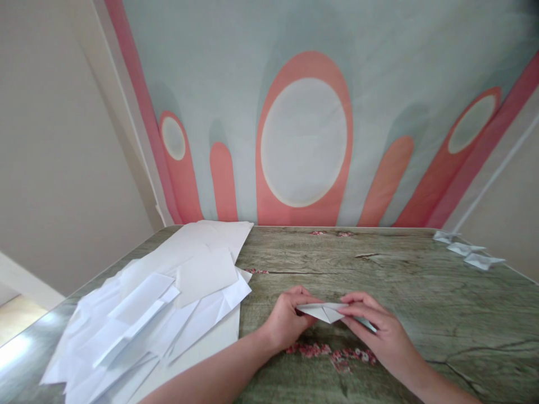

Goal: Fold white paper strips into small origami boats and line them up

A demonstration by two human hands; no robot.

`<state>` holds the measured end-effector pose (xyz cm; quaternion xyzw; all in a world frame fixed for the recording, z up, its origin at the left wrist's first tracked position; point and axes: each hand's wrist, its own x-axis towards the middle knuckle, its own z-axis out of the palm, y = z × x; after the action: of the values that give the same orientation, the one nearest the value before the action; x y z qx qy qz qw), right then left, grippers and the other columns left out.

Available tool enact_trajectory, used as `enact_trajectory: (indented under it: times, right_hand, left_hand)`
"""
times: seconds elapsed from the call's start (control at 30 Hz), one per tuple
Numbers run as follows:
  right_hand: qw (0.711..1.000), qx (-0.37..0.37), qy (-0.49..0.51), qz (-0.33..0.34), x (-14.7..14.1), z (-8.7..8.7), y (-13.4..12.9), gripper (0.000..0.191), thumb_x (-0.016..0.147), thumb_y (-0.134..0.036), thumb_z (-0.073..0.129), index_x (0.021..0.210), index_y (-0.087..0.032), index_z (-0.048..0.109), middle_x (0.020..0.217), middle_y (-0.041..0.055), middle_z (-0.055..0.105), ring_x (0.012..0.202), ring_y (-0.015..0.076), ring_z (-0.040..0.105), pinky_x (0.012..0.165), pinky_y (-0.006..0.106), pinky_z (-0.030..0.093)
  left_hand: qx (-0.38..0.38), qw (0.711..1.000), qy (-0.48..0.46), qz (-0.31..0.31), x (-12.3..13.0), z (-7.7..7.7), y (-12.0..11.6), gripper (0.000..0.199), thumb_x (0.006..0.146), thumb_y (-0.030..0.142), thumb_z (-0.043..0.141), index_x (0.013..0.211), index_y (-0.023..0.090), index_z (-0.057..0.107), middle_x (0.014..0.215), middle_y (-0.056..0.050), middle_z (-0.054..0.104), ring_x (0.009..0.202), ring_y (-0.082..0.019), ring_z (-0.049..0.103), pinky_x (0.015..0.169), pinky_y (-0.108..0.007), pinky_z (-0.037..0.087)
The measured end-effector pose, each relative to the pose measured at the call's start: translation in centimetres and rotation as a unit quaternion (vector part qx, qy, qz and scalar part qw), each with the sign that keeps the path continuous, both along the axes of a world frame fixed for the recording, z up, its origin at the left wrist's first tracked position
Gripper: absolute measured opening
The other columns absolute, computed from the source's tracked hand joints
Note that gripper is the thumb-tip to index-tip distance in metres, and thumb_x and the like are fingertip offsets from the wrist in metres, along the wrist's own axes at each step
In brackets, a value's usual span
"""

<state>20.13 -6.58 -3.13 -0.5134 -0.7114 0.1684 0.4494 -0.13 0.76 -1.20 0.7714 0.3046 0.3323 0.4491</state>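
A small folded white paper [324, 312] is held between my two hands just above the wood-patterned table, its pointed flap facing down toward me. My left hand [290, 318] pinches its left end between thumb and fingers. At the right end, my right hand [373, 320] grips the paper with its thumb below and fingers above. Part of the paper shows between the right thumb and fingers; the rest there is hidden.
Loose and folded white sheets [160, 308] lie in a spread pile on the left of the table [311, 258]. Three small folded paper pieces [466, 248] sit in a row at the far right edge. A patterned backdrop [244, 67] stands behind.
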Motion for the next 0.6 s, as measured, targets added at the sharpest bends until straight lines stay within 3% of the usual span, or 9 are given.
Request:
enact_trajectory:
  times: [0.33, 0.6]
  right_hand:
    - [0.997, -0.042, -0.023, 0.058, -0.63, 0.56, -0.47, 0.029, 0.088, -0.026, 0.046, 0.110, -0.035, 0.063, 0.109, 0.0052, 0.053, 0.100, 0.0193, 0.054, 0.082, 0.031, 0.048]
    - [0.996, -0.063, -0.011, 0.064, -0.30, 0.63, -0.06, 0.028, 0.088, -0.029, 0.046, 0.110, -0.034, 0.063, 0.090, 0.0038, 0.055, 0.087, 0.0176, 0.055, 0.077, 0.030, 0.048]
  left_hand:
    - [0.003, 1.000, 0.024, -0.019, -0.03, 0.26, -0.26, 0.027, 0.071, 0.011, 0.063, 0.094, 0.022, 0.072, 0.079, -0.002, 0.060, 0.075, -0.015, 0.056, 0.069, -0.022, 0.042]
    - [-0.002, 0.999, 0.035, -0.032, -0.14, 0.48, -0.35, 0.026, 0.072, 0.016, 0.063, 0.096, 0.023, 0.071, 0.080, -0.002, 0.062, 0.076, -0.015, 0.057, 0.072, -0.022, 0.043]
